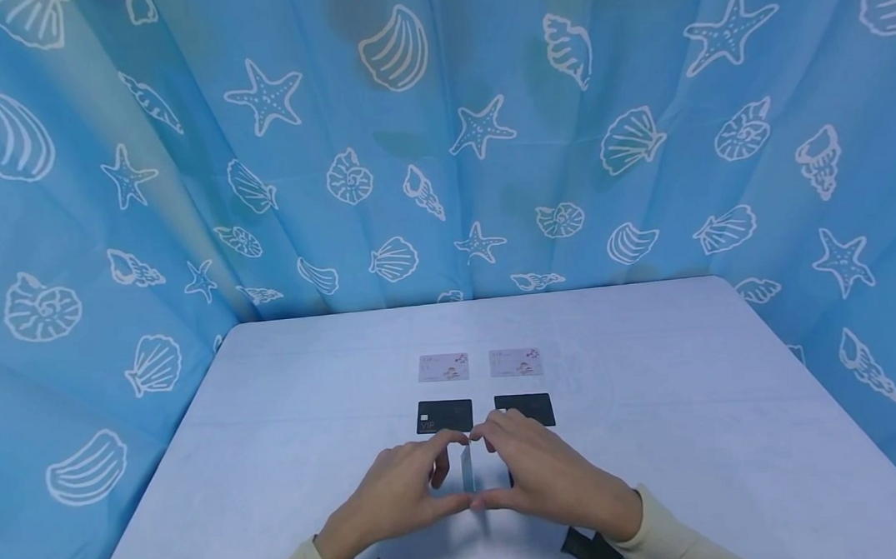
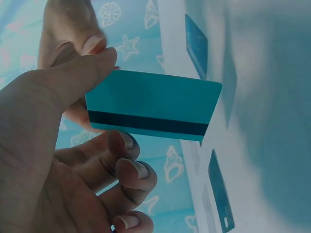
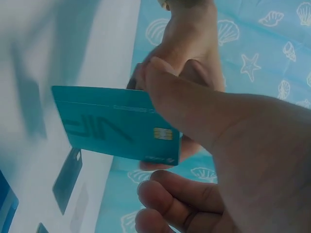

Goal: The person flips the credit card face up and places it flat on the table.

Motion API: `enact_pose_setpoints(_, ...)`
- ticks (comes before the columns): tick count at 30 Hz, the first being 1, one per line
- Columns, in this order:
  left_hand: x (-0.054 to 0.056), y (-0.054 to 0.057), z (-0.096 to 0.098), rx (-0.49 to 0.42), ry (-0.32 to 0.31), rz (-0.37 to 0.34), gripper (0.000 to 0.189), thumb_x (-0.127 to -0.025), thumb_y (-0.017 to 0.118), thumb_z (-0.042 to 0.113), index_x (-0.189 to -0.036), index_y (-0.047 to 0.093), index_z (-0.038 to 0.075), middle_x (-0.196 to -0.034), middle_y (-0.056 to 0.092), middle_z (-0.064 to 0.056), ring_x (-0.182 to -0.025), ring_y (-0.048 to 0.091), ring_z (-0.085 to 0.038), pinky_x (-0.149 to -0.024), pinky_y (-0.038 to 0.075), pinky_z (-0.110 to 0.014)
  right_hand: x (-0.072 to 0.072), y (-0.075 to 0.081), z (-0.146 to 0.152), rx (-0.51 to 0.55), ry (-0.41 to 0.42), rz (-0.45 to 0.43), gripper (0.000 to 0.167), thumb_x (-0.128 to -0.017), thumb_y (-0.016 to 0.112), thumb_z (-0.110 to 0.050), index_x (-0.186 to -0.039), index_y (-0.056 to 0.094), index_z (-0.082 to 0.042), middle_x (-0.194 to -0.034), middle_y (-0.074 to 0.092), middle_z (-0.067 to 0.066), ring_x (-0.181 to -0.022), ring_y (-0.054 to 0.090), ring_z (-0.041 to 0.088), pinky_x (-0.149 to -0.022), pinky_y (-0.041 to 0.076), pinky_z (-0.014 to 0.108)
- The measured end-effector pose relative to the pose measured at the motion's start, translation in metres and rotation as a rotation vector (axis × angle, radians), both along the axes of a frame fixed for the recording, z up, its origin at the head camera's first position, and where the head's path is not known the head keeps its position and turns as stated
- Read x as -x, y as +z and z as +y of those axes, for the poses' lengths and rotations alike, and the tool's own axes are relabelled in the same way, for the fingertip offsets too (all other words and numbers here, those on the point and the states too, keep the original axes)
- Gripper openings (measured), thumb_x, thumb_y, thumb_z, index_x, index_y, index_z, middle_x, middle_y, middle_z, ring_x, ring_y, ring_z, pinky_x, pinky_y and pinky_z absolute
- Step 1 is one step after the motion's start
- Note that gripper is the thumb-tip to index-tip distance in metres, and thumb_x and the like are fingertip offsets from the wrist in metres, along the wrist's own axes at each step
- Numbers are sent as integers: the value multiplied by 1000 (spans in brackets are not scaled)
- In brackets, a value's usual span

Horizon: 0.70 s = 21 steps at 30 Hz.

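Note:
A teal card (image 1: 467,469) stands upright, edge-on, between my two hands above the table. In the head view my left hand (image 1: 397,486) and my right hand (image 1: 539,471) face each other with thumbs and fingertips meeting. Both hands pinch the card by its upper end, thumbs on one edge and fingers at the other. A dark stripe crosses the card (image 2: 153,107) in the left wrist view. A gold chip and large lettering show on the card (image 3: 116,124) in the right wrist view. The other fingers of each hand are loosely curled.
Beyond my hands lie a black card (image 1: 445,416) at left and another black card (image 1: 532,409) at right. Farther back are two pale cards (image 1: 443,367) (image 1: 516,362). A blue card (image 3: 6,206) lies on the white table (image 1: 310,377). Behind hangs a shell-patterned curtain (image 1: 442,146).

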<state>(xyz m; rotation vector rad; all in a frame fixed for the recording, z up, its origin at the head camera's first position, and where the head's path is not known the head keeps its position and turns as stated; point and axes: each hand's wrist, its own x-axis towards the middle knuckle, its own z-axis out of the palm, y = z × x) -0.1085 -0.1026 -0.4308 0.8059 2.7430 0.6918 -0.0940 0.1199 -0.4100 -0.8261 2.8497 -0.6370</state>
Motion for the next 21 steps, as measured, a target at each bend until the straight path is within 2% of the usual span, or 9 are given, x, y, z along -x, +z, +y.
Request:
enact_pose_setpoints(5,0,3,-4,-33,16,15,67,-83,78,63,-137,58,28,-75,62,9,-58,45,-1,-55,37,-20,4,-2,-1,-5,-8,-43,75,-75,88,-53,-135,62,-14,-108,62,-3,-97,47,11,-78,46,29)
enact_pose_setpoints(12,-2,5,-5,-57,23,16,63,-85,79,58,-135,59,25,-77,64,8,-60,47,0,-57,39,-20,8,-12,-2,31,-5,-86,73,-75,90,-48,-133,63,-13,-108,63,-2,-96,48,10,-78,48,26)
enact_pose_setpoints(21,-3,5,-4,-93,11,15,63,-85,79,56,-137,58,27,-77,64,6,-62,47,1,-57,40,-19,12,-24,-5,36,-13,-89,77,-74,91,-50,-135,63,-12,-109,64,-2,-96,48,9,-79,49,26)
